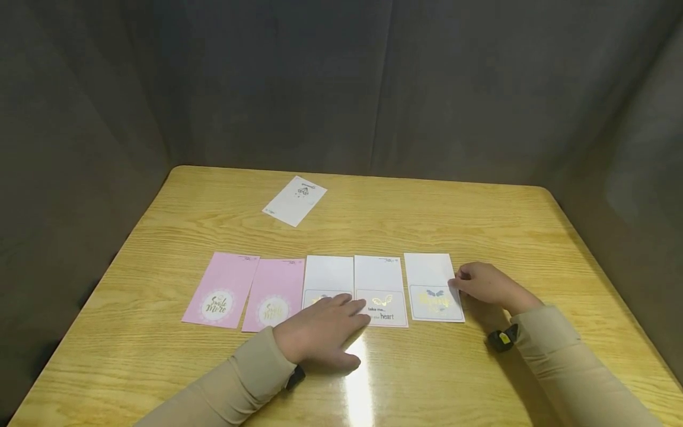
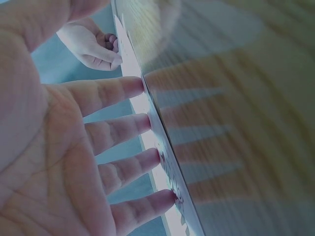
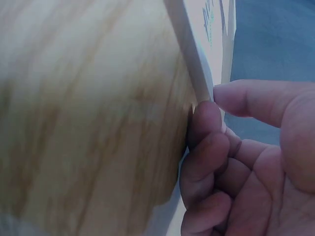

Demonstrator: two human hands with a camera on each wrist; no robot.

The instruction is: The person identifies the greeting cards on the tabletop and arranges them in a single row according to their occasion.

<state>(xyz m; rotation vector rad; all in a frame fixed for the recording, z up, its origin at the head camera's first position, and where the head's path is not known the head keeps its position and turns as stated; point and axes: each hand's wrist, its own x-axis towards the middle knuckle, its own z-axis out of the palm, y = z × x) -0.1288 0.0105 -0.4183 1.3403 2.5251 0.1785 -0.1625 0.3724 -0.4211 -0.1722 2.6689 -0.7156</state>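
My left hand lies with spread, straight fingers on the third card in a row, a white one whose lower print is partly hidden. In the left wrist view the fingertips press along the cards' edge. A white card with a pair of gold wings sits just right of those fingers. At the row's right end is a white card with blue wings and gold lettering. My right hand pinches its right edge between thumb and curled index finger, and that edge is slightly lifted in the right wrist view.
Two pink "Smile More" cards lie at the left of the row. Farther back, a white card with a small dark drawing rests at an angle. Dark cloth walls surround the wooden table.
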